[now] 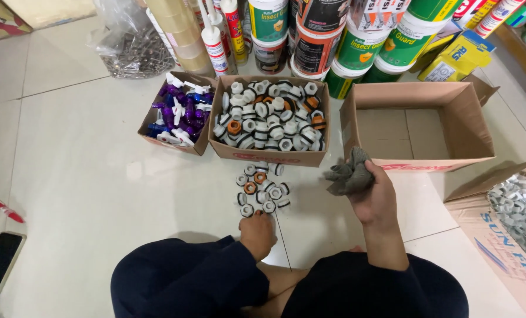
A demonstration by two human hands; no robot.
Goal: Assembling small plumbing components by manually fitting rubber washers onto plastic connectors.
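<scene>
Two hands: right hand grip clamped on grey rag; left hand fingers curled, touching white fitting

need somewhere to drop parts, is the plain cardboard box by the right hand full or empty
Empty: the cardboard box stands open with flaps up, and only its bare bottom shows inside.
</scene>
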